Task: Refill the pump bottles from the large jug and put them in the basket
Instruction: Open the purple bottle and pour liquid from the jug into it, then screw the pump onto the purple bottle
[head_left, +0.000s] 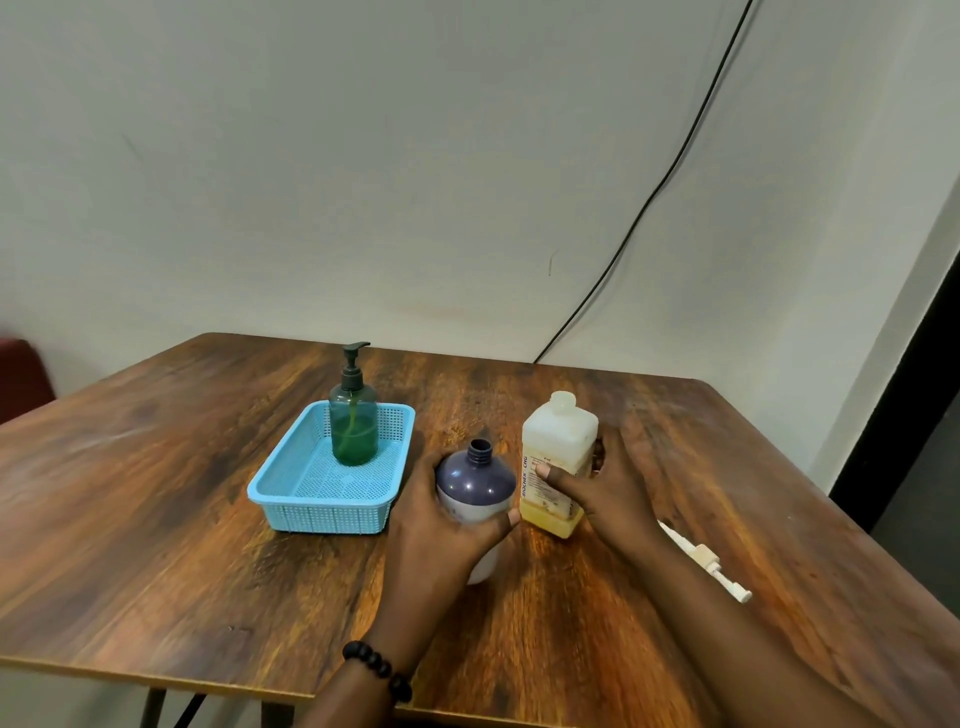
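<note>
A green pump bottle (354, 426) with its black pump on stands upright in the far end of the light blue basket (317, 506). Right of the basket, my left hand (447, 530) grips a purple-and-white bottle (475, 483) whose neck is uncapped. Beside it stands the large white jug (558, 457) with yellow liquid low inside and its cap on. My right hand (605, 488) wraps around the jug, thumb on its label. A white pump head (709, 561) with its tube lies on the table to the right of my right forearm.
The wooden table (208, 545) stands against a pale wall. A black cable (649, 202) runs down the wall to behind the table's far edge. A dark red seat (21, 379) shows at the far left.
</note>
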